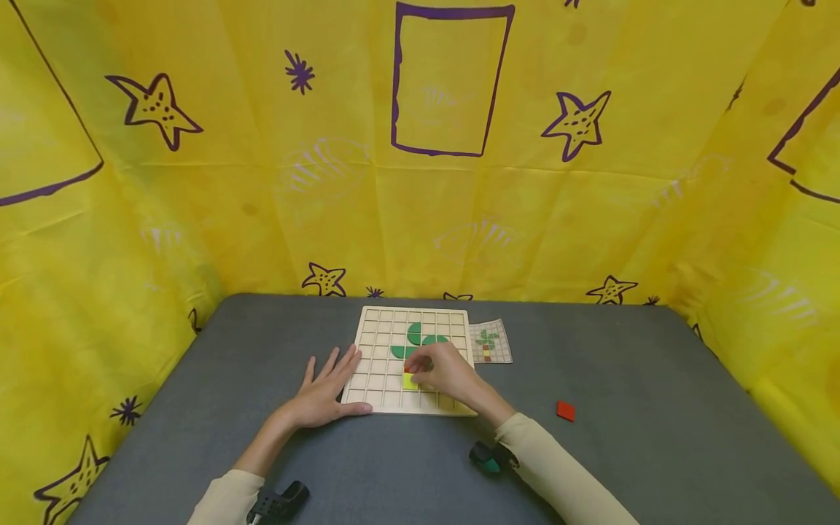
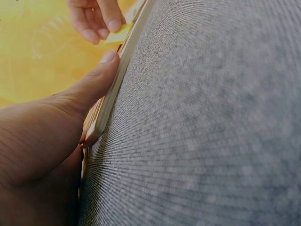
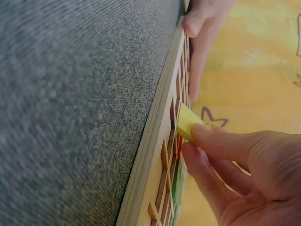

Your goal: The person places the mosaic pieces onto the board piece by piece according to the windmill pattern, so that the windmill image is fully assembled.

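Note:
A wooden grid board (image 1: 383, 399) lies on the grey table. My left hand (image 1: 321, 394) rests at its left side, fingers spread along the edge and thumb at the front corner. Between thumb and fingers my right hand (image 1: 448, 372) pinches a yellow square tile (image 3: 187, 121). In the right wrist view that tile is tilted at the grid's surface. Just beyond it on the board, a red tile (image 1: 407, 369) shows partly from under the fingers. Several green rounded pieces (image 1: 414, 334) sit in cells farther back; my right hand hides part of that group.
A small pattern card (image 1: 502, 343) with a green, red and yellow figure lies against the board's right side. To the right on the table (image 1: 630, 379) is a loose red square tile (image 1: 566, 411). Yellow printed cloth (image 1: 446, 204) surrounds the table's back and sides.

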The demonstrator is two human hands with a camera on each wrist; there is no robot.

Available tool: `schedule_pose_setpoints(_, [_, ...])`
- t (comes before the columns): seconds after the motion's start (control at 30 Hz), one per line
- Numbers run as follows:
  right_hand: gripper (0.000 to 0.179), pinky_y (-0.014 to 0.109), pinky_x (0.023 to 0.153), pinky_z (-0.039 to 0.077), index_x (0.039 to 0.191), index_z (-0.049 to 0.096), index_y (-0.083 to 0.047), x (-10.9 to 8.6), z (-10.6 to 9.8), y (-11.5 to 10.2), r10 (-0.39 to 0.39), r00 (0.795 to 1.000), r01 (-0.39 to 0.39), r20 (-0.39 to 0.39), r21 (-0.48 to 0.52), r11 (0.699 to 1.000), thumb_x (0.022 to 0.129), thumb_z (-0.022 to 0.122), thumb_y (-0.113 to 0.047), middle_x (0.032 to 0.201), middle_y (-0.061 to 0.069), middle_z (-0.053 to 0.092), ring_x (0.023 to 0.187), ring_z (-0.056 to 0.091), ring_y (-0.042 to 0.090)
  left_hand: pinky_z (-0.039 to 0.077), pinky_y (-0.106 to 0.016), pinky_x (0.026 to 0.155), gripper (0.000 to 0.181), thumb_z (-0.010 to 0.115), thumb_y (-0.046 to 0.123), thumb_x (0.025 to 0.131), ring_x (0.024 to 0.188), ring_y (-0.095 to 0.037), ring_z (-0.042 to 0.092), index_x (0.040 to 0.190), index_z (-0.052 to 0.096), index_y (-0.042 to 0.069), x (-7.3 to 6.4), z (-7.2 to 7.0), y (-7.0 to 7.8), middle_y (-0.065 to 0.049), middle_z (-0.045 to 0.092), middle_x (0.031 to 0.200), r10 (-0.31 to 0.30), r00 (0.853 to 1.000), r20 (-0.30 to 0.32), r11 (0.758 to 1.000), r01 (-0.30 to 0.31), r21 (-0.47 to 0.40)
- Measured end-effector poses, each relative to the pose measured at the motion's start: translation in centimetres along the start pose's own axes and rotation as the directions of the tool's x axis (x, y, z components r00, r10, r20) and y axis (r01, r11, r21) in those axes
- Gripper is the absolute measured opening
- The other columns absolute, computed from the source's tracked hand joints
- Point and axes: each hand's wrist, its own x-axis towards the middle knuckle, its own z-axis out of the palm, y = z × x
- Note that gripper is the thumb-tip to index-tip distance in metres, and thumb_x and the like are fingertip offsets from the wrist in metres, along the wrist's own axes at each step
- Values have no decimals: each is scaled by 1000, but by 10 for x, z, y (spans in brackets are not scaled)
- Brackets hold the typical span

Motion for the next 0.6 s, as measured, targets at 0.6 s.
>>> schedule_pose_setpoints(0.6, [11,22,70,52,87,75,-10,2,5,3,30,999,-31,-27,-43,999,81,78,-1,79,-4,71,72,63,4,-11,-68,108,102,69,55,85,147,-47,1,156,17,3,2,3,-3,-19,10,162,21,1000,-16,1000,-20,19])
